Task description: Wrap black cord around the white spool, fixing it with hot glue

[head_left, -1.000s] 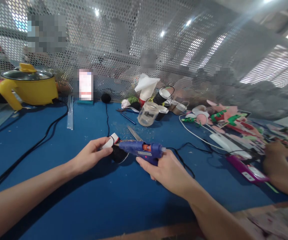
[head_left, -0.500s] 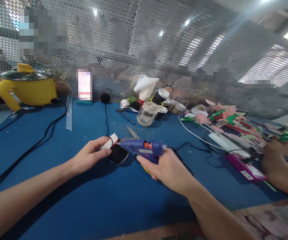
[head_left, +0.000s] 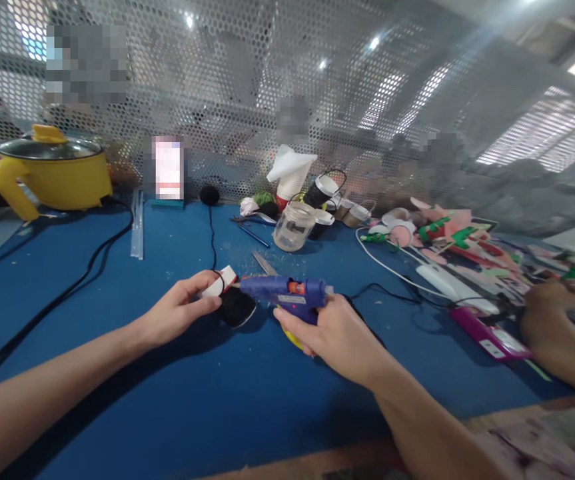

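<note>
My left hand (head_left: pixel 187 300) is closed in a pinch on what looks like a small white paper cup (head_left: pixel 217 283) with a red edge, partly wrapped in black yarn (head_left: pixel 237 308). Closed round the handle of a blue glue gun (head_left: pixel 267 288) is my right hand (head_left: pixel 334 333). The gun lies level, and its nozzle points left, right at the cup; whether the tip touches it I cannot tell. Scissors (head_left: pixel 263 263) with a yellow handle lie partly hidden behind the gun. From the cup a strand of yarn leads back to a black yarn ball (head_left: pixel 210 195).
A yellow electric pot (head_left: pixel 67 180) and clear glue sticks (head_left: pixel 137 227) are on the left. Behind my hands stand a phone (head_left: pixel 169 170), a clear jar (head_left: pixel 293 228) and a cup stack (head_left: pixel 291 179). Rightward are a purple power strip (head_left: pixel 490 333), craft pieces (head_left: pixel 447 230) and another person's hand (head_left: pixel 550 300).
Almost nothing differs. The glue gun and my right hand have shifted very slightly, and both hands keep their holds.
</note>
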`<state>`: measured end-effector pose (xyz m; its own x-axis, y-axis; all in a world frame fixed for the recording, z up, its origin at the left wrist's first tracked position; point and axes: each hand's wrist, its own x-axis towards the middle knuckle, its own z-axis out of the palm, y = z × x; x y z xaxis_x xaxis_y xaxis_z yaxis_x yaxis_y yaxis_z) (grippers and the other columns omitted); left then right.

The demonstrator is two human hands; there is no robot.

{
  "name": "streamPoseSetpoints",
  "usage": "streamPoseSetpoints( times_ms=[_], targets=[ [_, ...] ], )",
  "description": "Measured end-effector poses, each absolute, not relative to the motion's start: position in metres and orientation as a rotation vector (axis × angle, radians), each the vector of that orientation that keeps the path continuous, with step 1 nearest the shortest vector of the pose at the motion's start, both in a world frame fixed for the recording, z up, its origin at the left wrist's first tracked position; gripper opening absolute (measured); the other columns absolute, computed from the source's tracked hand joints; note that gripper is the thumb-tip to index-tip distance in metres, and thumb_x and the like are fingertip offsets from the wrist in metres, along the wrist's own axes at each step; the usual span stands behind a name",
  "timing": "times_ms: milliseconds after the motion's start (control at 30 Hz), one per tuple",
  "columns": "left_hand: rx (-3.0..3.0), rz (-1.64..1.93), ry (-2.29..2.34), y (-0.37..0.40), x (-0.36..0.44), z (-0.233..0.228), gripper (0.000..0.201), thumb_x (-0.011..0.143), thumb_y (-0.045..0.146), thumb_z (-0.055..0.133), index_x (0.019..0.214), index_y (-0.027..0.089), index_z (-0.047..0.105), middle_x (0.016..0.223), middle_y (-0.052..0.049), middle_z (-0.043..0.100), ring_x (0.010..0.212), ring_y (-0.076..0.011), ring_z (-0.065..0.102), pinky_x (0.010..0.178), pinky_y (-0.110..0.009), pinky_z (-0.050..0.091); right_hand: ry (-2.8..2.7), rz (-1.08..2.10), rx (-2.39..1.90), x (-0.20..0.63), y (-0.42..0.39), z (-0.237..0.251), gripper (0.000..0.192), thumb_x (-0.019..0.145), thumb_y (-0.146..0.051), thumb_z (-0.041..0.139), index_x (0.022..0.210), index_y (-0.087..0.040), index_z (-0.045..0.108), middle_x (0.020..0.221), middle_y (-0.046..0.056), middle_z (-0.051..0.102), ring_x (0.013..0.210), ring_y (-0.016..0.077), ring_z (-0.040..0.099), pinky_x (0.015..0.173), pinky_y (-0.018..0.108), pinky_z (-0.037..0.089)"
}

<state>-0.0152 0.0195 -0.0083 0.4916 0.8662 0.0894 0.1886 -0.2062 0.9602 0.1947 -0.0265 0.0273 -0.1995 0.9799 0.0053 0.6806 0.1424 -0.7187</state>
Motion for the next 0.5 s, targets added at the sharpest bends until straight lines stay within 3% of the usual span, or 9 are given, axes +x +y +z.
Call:
streamPoseSetpoints(
  times_ms=[200, 500],
  targets=[
    [1.710, 0.831, 0.858, 0.0198, -0.0167, -0.0081, 0.015, 0.072, 0.024, 0.049, 0.060, 0.017, 0.044, 0.091, -0.006, 0.051, 0.090, -0.0214, 0.046, 0.075, -0.026, 0.035, -1.917, 0.890, -1.620, 0.1962, -0.0250, 0.0297, 0.032, 0.075, -0.033, 0.049, 0.047, -0.019, 0.041, 0.037, -0.004, 0.043, 0.034, 0.0083, 0.044, 0.040, 0.020, 0.040],
    [1.680, 0.840, 0.864, 0.0198, -0.0165, -0.0080, 0.014, 0.071, 0.023, 0.050, 0.060, 0.017, 0.045, 0.090, -0.005, 0.054, 0.088, -0.0212, 0.048, 0.076, -0.027, 0.037, -1.923, 0.886, -1.561, 0.1989, -0.0233, 0.0290, 0.033, 0.076, -0.032, 0.048, 0.047, -0.019, 0.040, 0.035, -0.004, 0.042, 0.034, 0.0078, 0.042, 0.040, 0.020, 0.039]
  ],
)
